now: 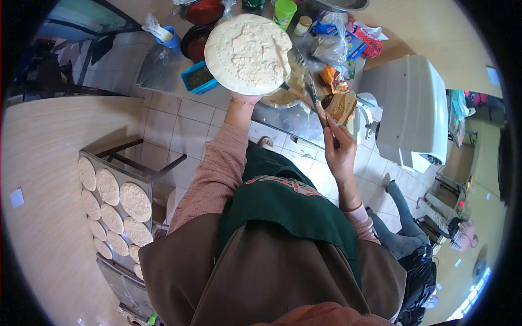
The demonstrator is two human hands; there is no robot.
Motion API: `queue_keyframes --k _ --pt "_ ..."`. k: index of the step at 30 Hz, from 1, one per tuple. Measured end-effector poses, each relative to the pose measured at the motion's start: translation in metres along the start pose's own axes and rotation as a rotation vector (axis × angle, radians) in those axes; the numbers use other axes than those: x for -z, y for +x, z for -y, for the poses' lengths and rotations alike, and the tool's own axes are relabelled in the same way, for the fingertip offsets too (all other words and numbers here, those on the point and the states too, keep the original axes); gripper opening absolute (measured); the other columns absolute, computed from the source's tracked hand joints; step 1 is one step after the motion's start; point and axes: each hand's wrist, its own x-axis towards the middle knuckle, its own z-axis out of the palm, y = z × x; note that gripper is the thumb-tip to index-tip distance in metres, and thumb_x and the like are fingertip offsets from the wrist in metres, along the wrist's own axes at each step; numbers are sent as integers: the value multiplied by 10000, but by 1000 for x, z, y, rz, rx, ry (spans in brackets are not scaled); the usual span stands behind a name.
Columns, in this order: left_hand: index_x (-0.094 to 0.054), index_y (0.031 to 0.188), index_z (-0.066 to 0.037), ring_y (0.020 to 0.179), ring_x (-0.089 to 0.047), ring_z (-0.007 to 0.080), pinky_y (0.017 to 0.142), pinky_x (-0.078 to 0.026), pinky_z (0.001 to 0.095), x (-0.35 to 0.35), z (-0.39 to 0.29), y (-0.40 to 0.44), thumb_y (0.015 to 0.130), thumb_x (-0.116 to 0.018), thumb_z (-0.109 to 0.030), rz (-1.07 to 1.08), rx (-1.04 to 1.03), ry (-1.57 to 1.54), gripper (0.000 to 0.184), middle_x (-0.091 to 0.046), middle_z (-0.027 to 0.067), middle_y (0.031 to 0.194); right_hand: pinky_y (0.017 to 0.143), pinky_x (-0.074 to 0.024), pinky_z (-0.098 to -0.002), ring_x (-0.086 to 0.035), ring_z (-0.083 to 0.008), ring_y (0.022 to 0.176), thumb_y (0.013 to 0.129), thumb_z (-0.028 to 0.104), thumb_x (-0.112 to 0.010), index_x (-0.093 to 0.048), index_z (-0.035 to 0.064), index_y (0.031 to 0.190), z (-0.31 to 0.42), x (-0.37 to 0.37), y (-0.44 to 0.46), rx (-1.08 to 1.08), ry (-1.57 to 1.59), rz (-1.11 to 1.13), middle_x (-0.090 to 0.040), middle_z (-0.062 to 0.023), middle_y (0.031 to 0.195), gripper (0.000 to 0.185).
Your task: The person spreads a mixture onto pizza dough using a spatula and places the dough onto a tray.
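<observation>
A round pale flatbread [217, 62] is held up over the metal table [163, 68], with a lumpy cream-coloured spread over much of its top. Beneath it is my left hand [246, 98], mostly hidden by the bread; its fingers do not show. My right hand [340, 142] is closed on the handle of a spatula [319, 111], whose dark, smeared blade reaches the bread's right edge. Partly behind the bread and the spatula, a bowl [280, 99] with a pale mixture sits at the table's front edge.
A blue tub [200, 79] of dark contents, a blue cup with a brush [168, 38], a green cup [284, 13] and packets [341, 106] stand on the table. Several coated rounds [135, 201] lie on a table at left. A white appliance [408, 108] and people [408, 239] are at right.
</observation>
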Motion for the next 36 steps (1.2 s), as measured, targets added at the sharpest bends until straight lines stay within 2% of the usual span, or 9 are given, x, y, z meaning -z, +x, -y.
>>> queue_keyframes --k 2,9,12,19,25,29,31,35,36 --pt "-351 1452 -142 1362 -340 349 1113 -276 547 -23 2 7 932 -333 -580 -114 -97 257 680 -367 105 1490 537 -450 -293 -549 -165 566 872 20 -622 -664 -24 1106 5 -5 9 62 -122 -16 -602 -120 751 242" --pt "-365 1443 -153 1355 -356 312 1120 -277 519 -9 -7 28 937 -325 -575 -232 -89 260 660 -381 82 1481 567 -507 -336 -632 -235 629 849 28 -638 -662 60 1151 15 -47 40 66 -299 -70 -625 -125 858 304" --pt "-374 1440 -146 1317 -407 282 1112 -303 456 14 -7 34 944 -358 -549 -365 -199 413 640 -423 62 1453 550 -520 -357 -634 -239 621 817 38 -664 -656 100 1176 22 -66 36 244 -341 -79 -629 -100 861 364" --pt "-378 1435 -133 1306 -422 283 1109 -313 458 9 -39 33 925 -371 -572 -128 -63 244 673 -438 78 1437 552 -518 -342 -635 -235 629 806 32 -679 -664 97 1168 27 -70 58 234 -270 -138 -629 -101 862 369" --pt "-374 1437 -126 1310 -414 324 1089 -334 512 -1 -43 41 900 -344 -633 -294 -229 532 739 -425 99 1442 547 -520 -338 -632 -233 607 811 28 -680 -667 112 1167 42 -98 37 225 -303 -37 -633 -102 887 366" --pt "-351 1450 -155 1303 -414 320 1085 -330 520 17 -57 36 915 -354 -610 -3 -5 54 702 -410 92 1450 537 -509 -332 -629 -212 592 822 18 -678 -671 102 1157 40 -88 38 196 -247 -57 -632 -107 894 346" --pt "-344 1452 -149 1310 -405 318 1085 -331 513 -2 -47 41 913 -342 -623 -242 -170 374 718 -415 95 1445 534 -500 -329 -632 -217 594 825 16 -669 -667 86 1156 31 -89 47 206 -268 -150 -631 -122 914 338" --pt "-379 1431 -144 1289 -432 303 1081 -338 507 3 -49 48 927 -341 -605 -195 -126 320 683 -429 95 1429 526 -505 -332 -620 -212 582 808 22 -677 -665 93 1162 40 -89 35 275 -379 -14 -624 -92 913 362" --pt "-368 1434 -141 1258 -463 299 1070 -353 501 -63 -39 58 926 -331 -611 -166 -217 575 693 -444 95 1407 520 -505 -330 -612 -200 574 803 29 -688 -669 104 1158 49 -86 31 244 -380 35 -619 -76 897 363"
